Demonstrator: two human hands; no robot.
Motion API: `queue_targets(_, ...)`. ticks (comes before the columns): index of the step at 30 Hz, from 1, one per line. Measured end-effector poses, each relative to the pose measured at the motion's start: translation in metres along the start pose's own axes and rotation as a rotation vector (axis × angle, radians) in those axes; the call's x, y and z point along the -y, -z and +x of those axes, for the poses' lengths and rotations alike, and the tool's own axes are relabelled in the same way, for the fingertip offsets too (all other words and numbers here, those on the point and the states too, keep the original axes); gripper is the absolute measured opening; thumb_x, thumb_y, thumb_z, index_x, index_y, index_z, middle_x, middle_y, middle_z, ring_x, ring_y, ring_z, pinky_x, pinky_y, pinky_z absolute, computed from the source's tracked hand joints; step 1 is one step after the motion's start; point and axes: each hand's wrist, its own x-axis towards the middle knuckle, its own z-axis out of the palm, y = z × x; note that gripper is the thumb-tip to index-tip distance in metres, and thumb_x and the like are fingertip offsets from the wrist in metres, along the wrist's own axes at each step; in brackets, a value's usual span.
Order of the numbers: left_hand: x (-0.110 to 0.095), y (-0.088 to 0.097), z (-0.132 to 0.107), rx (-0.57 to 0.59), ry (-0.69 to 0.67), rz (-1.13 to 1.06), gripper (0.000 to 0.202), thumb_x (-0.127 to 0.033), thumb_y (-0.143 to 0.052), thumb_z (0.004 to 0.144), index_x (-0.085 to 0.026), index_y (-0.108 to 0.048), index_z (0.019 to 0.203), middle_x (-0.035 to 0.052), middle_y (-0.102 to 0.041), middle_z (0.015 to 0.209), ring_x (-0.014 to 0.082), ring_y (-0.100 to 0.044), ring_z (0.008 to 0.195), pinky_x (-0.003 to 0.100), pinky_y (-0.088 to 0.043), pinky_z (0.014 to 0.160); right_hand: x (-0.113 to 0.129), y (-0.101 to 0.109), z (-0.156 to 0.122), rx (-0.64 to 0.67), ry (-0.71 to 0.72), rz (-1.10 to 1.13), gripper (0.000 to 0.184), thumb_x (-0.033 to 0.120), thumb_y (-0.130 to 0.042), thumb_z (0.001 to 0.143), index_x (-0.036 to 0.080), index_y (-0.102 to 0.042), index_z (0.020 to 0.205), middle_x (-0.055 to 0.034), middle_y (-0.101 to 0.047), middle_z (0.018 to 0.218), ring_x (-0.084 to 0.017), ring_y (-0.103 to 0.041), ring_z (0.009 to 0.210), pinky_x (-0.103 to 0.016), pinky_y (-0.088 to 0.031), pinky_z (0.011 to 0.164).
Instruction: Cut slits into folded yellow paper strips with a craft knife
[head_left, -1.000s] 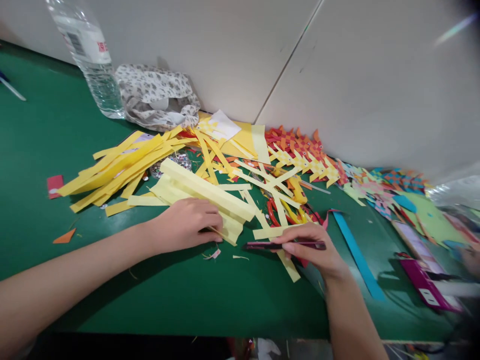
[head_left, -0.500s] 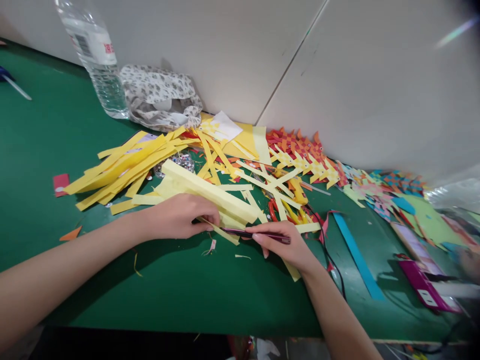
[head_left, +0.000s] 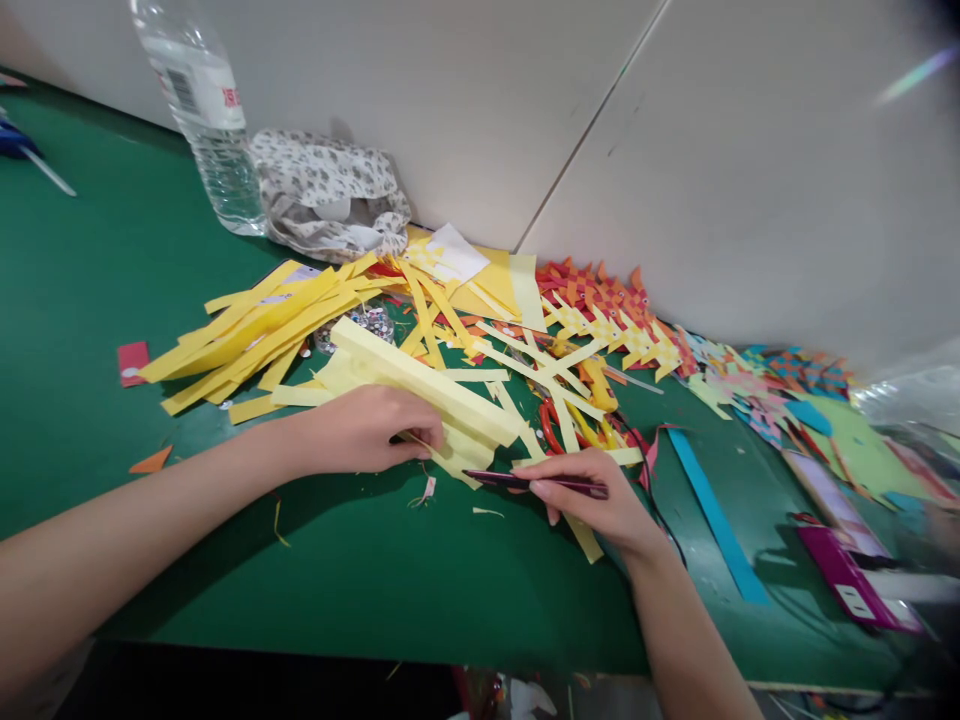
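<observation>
My left hand (head_left: 379, 428) is closed, its fingertips pinching a narrow pale-yellow paper strip (head_left: 456, 472) just above the green table. The strip slants down to the right out of the pinch. In my right hand (head_left: 592, 495) is a slim dark-maroon pair of tweezers (head_left: 499, 480), held like a pen with its point to the left. That point is at the strip's free end; whether it grips the paper is too small to tell. Right behind both hands lies a folded pale-yellow sheet (head_left: 427, 385). A tiny white tag (head_left: 429, 488) rests below my left fingertips.
Yellow strips (head_left: 262, 335) are heaped at left, pale strips (head_left: 559, 375) at right over red-handled scissors (head_left: 550, 425) and a yellow glue gun (head_left: 598, 385). Behind stand a water bottle (head_left: 217, 140) and a patterned cloth pouch (head_left: 330, 190). Woven paper fish (head_left: 600, 290) line the wall. A blue strip (head_left: 716, 515) and magenta power strip (head_left: 847, 575) lie right.
My right hand has moved right with the tweezers, so their point has slid from near my left fingertips to the strip's far end. My left hand keeps its pinch.
</observation>
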Motion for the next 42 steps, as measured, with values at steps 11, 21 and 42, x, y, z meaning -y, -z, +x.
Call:
queue_targets(11,0.0,0.0,-0.001,0.01,0.01,-0.01,0.011,-0.012,-0.059,0.086,-0.02,-0.066,0.088,-0.0016,-0.071,0.087,0.0112,-0.065,0.079,0.02,-0.044,0.068,0.004,0.009,-0.003,0.025,0.007,0.014,0.017,0.028,-0.071,0.082,0.018,-0.08,0.093,-0.0079,-0.075,0.067,-0.013,-0.062,0.044,-0.02,-0.045,0.037)
queue_targets(21,0.0,0.0,-0.001,-0.005,-0.01,-0.006,0.011,-0.015,-0.058,0.088,-0.021,-0.068,0.087,-0.0014,-0.072,0.087,0.0111,-0.066,0.08,0.02,-0.047,0.07,0.004,0.019,-0.008,0.033,-0.007,0.002,0.019,0.032,-0.073,0.08,0.015,-0.081,0.085,-0.0134,-0.078,0.079,-0.016,-0.066,0.048,-0.023,-0.052,0.044)
queue_targets(42,-0.025,-0.023,-0.001,-0.057,-0.298,0.441,0.02,-0.017,-0.045,0.096,-0.021,-0.063,0.105,0.003,-0.067,0.091,0.0173,-0.061,0.083,0.03,-0.045,0.072,0.001,0.009,-0.005,0.015,-0.016,0.099,0.014,0.027,-0.072,0.081,0.019,-0.08,0.089,-0.0093,-0.078,0.081,-0.012,-0.063,0.048,-0.021,-0.05,0.044)
